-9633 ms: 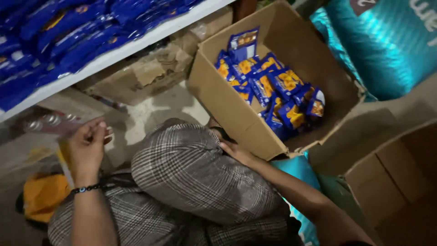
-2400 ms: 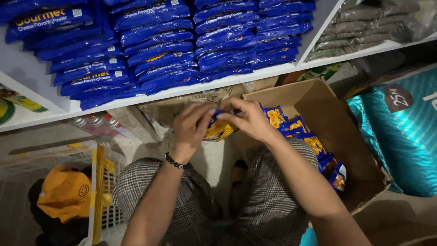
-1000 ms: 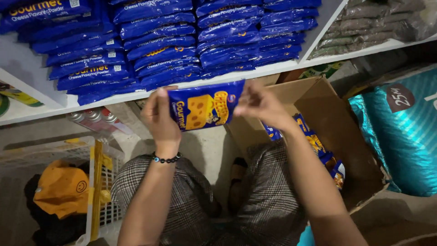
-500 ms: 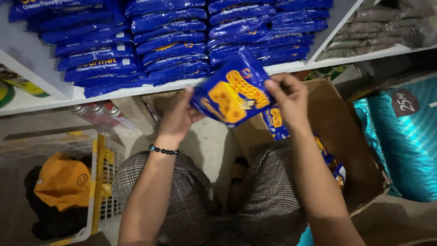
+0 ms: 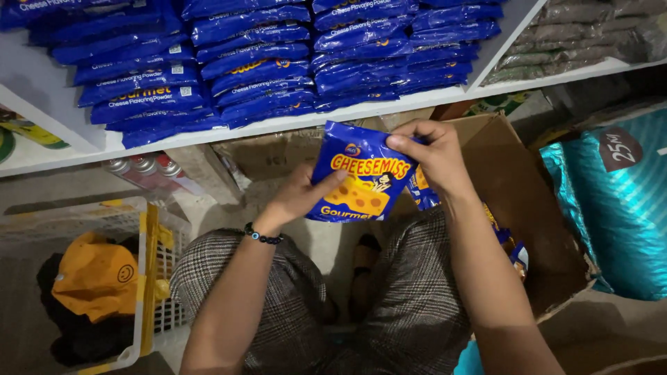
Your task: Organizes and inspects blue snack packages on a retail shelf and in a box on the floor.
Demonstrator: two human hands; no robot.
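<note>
Nearest the camera, plaid-trousered knees are seen, drawn up in a crouch, with both forearms extended over them. The left hand [image 5: 295, 198], a beaded bracelet [image 5: 262, 236] at its wrist, is cupped under the lower left edge of a blue and yellow packet [image 5: 358, 182], thumb pressed on its face. The right hand [image 5: 432, 156] is closed on the packet's upper right corner, fingers curled over the top edge in a pinch. The packet is thus held in the air between both hands, tilted, just below the white shelf [image 5: 292, 125] and beside the open cardboard box [image 5: 535, 222], in which further packets of the same kind lie. To the left, a white and yellow basket [image 5: 142, 278] holds an orange item. Beyond, the shelf is filled with stacked blue packets [image 5: 264, 62], laid flat in rows. It is judged that placement would be done well if the packet were levelled, turned to match the stacked rows, and supported from below until fully seated, so that neighbouring stacks are not disturbed.
</note>
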